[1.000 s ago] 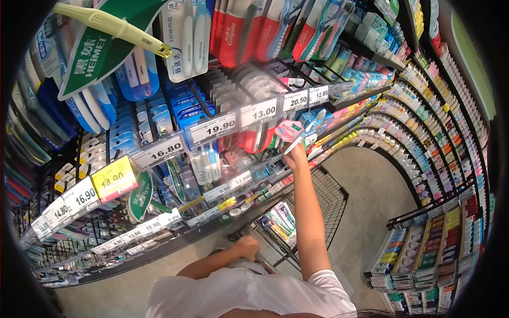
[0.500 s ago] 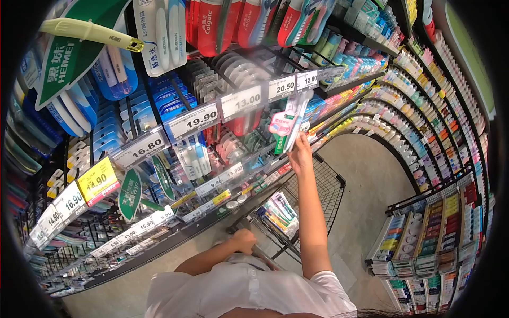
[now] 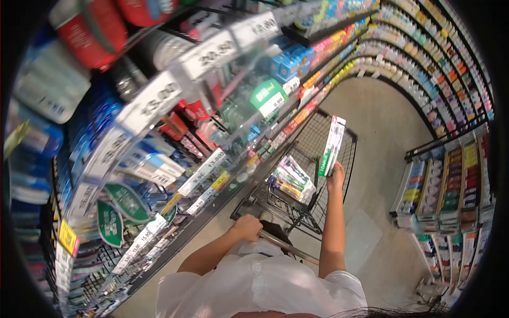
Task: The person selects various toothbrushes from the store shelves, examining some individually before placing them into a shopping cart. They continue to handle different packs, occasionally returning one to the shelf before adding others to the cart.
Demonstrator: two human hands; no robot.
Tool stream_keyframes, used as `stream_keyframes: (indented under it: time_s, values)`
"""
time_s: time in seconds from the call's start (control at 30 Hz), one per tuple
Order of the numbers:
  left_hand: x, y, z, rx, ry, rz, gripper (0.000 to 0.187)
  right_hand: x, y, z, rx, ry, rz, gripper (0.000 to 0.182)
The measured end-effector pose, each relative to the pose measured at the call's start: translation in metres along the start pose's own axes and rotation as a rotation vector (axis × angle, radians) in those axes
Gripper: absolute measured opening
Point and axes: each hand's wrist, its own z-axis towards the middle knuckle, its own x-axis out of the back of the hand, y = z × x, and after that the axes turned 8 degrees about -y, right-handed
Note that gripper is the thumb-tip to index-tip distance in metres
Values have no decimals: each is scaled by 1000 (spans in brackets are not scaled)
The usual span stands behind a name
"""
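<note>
right hand | off shelf, lowered | toothbrush pack now over cart

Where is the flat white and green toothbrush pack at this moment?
In the head view, the flat white and green toothbrush pack is right of centre, held upright in the right hand above the black wire shopping cart.

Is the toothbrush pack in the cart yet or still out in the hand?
Out. The right hand holds the toothbrush pack upright above the cart; another pack lies inside. The left hand grips the cart handle.
</note>
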Motion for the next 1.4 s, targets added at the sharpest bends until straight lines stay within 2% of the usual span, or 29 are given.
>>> stream_keyframes:
  time_s: [0.1,0.2,0.27,0.3,0.33,0.4,0.6,0.67,0.73,0.77,0.83,0.93,1.07,1.1,1.13,1.17,1.23,1.27,1.33,1.37,1.4]
  values:
    - [3,-1,1,20,-128,-25,25,63,32,19,-13,195,-63,13]
    - [4,-2,1,30,-185,-44,25,125,86,57,-41,357,-256,16]
    - [-2,0,-2,35,-234,-73,25,134,98,64,-155,432,-459,28]
    - [-1,1,-3,36,-260,-82,25,160,129,84,-101,450,-584,37]
    - [2,0,-2,38,-280,-85,25,154,130,85,-166,416,-551,58]
    - [6,0,-2,44,-345,-129,26,152,141,98,-234,401,-891,74]
    - [-3,-2,-7,26,-255,-210,24,180,212,151,-223,-17,-1562,63]
    - [-2,-5,-5,21,-397,-251,26,167,227,163,-221,-111,-1678,60]
    - [-5,-2,-6,41,-430,-188,28,156,242,172,-199,-155,-1691,57]
    - [7,-4,0,2,-580,-213,28,150,249,179,-178,-173,-1706,55]
    - [14,-6,3,-36,-550,-361,26,138,257,190,-183,-214,-1737,52]
    - [33,-2,15,183,-605,-652,24,130,262,201,-128,-207,-1862,53]
    - [60,-5,27,47,-535,-511,25,137,269,188,18,-45,-1841,55]
    - [58,-4,26,70,-571,-490,25,136,264,177,-47,-49,-1836,54]
    - [57,-3,25,92,-608,-468,25,139,266,164,18,-25,-1839,54]
    - [29,-4,16,164,-660,-466,25,139,261,145,85,-60,-1802,54]
    - [-19,-8,-1,200,-561,-427,23,146,265,107,187,-107,-1749,59]
    - [-39,-12,-10,165,-412,-389,22,139,254,84,227,-167,-1679,58]
    - [-34,-11,-10,90,-283,-292,23,113,224,48,222,-250,-1607,49]
    - [-17,-9,-2,55,-306,-238,23,90,203,34,183,-278,-1505,47]
    - [-6,-4,-2,24,-332,-189,24,72,191,28,252,-294,-1355,41]
